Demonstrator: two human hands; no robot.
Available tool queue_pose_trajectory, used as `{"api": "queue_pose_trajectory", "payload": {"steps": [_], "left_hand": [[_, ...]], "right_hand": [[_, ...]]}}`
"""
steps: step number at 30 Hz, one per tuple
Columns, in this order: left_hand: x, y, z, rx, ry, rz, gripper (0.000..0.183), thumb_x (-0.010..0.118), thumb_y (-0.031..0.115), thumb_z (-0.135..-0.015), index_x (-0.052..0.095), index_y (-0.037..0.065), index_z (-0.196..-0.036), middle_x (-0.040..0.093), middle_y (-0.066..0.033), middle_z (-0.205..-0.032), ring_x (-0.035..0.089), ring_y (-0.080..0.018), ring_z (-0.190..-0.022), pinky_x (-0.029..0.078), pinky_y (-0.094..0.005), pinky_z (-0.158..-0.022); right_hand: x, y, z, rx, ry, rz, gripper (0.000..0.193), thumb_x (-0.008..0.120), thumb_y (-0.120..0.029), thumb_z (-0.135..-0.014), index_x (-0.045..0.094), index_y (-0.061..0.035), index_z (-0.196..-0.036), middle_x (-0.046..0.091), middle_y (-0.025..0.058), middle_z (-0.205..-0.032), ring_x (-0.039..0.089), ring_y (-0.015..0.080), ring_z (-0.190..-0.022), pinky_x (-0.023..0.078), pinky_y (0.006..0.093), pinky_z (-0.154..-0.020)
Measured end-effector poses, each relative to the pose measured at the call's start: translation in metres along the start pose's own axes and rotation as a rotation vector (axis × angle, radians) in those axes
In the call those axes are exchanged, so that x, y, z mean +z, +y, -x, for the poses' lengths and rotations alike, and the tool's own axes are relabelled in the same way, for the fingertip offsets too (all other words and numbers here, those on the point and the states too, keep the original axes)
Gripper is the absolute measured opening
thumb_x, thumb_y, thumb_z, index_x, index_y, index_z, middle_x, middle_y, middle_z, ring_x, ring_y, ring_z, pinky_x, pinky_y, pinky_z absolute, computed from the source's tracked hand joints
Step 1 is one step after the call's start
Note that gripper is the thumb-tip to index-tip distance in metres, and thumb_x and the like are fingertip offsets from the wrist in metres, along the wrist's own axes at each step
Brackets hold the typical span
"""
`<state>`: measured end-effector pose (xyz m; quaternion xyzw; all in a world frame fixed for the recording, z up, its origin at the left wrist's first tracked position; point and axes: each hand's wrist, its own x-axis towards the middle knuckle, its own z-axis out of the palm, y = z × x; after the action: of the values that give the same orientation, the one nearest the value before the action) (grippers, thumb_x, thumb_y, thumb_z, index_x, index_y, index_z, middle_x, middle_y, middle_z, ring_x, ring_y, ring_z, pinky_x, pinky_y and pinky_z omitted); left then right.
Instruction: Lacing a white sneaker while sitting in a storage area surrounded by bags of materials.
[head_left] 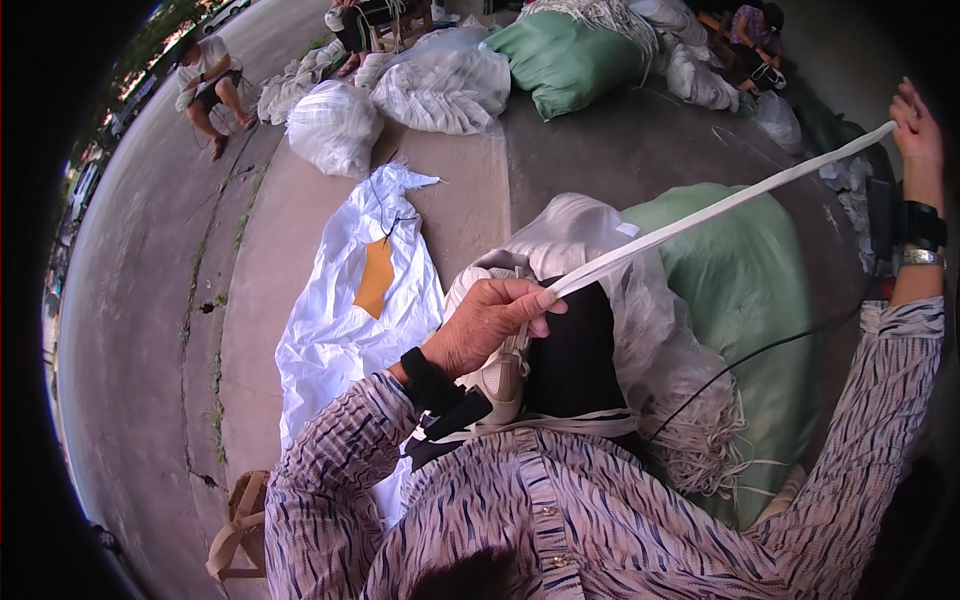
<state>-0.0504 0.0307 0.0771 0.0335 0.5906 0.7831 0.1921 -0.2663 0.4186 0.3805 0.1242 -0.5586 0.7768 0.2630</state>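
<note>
Pinching a long, narrow, off-white fabric cord (720, 206) tightly between thumb and forefinger of the left hand (482, 322), just over a pale beige lace-up shoe (503, 385) and black-trousered lap (572, 360). Holding the same cord up at the far right in the right hand (918, 138), with fingers partly curled around it (cannot tell how firmly at this angle). Stretched straight between both hands, slanting upward to the right; perhaps doubled, hard to tell.

To draw it out well, pull evenly, pinch flat rather than rolling, and let no twist creep in. Better to lift clear of the thin black cable (760, 348) curving below, for fear of snagging.

Note, under and beside the cord, a cloudy clear plastic sack (645, 290), a tangle of loose off-white cords (700, 455) and a big rounded green sack (770, 265). Find, further left, a crumpled white plastic sheet (335, 345) bearing an orange patch (375, 280). Beyond, see bulging white sacks (335, 130) and a seated co-worker (213, 80).
</note>
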Motion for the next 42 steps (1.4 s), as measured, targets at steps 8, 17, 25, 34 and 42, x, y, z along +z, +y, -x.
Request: {"api": "queue_pose_trajectory", "payload": {"steps": [8,17,25,34,42], "left_hand": [[0.013,0.005,-0.005,0.100,-0.065,-0.560,0.019,0.059,0.020,-0.088,0.066,0.003,-0.090,0.061,-0.0038,-0.072,0.058,-0.0129,-0.070,0.046,-0.0263,-0.062],[-0.038,-0.039,0.067,0.367,0.100,-1.402,0.026,0.062,0.002,-0.070,0.061,0.011,-0.095,0.055,-0.0052,-0.094,0.053,-0.0256,-0.088,0.050,-0.0329,-0.070],[-0.042,-0.066,0.064,0.441,0.285,-1.251,0.021,0.063,0.002,-0.071,0.054,0.008,-0.088,0.056,-0.0044,-0.091,0.056,-0.0226,-0.083,0.050,-0.0322,-0.063],[-0.021,-0.068,0.052,0.319,0.369,-0.775,0.019,0.059,0.004,-0.074,0.051,0.006,-0.092,0.058,-0.0084,-0.083,0.059,-0.0262,-0.075,0.049,-0.0355,-0.064],[-0.012,-0.052,0.041,0.142,0.361,-0.981,0.009,0.064,0.012,-0.077,0.061,0.010,-0.085,0.062,-0.0051,-0.074,0.057,-0.0239,-0.071,0.047,-0.0337,-0.063]], "right_hand": [[0.055,0.186,0.299,0.595,-1.366,0.262,0.031,0.056,-0.007,-0.083,0.053,0.0009,-0.114,0.065,0.0091,-0.090,0.059,0.0128,-0.091,0.044,0.0236,-0.080],[0.037,0.222,0.384,1.443,-0.914,0.238,0.024,0.051,-0.019,-0.090,0.057,0.0026,-0.099,0.056,0.0056,-0.060,0.037,0.0048,-0.036,0.026,0.0198,-0.033],[0.060,0.230,0.402,1.274,-1.058,0.468,0.024,0.054,-0.018,-0.086,0.054,0.0037,-0.076,0.058,0.0095,-0.057,0.047,0.0107,-0.036,0.035,0.0247,-0.032],[0.044,0.229,0.399,1.602,-0.729,0.116,0.013,0.057,-0.014,-0.087,0.053,-0.0032,-0.082,0.055,0.0050,-0.061,0.036,0.0059,-0.034,0.025,0.0218,-0.032],[0.034,0.229,0.401,1.720,-0.618,-0.173,0.014,0.053,-0.018,-0.090,0.051,-0.0048,-0.083,0.050,0.0018,-0.058,0.033,0.0045,-0.035,0.023,0.0199,-0.032]]}}
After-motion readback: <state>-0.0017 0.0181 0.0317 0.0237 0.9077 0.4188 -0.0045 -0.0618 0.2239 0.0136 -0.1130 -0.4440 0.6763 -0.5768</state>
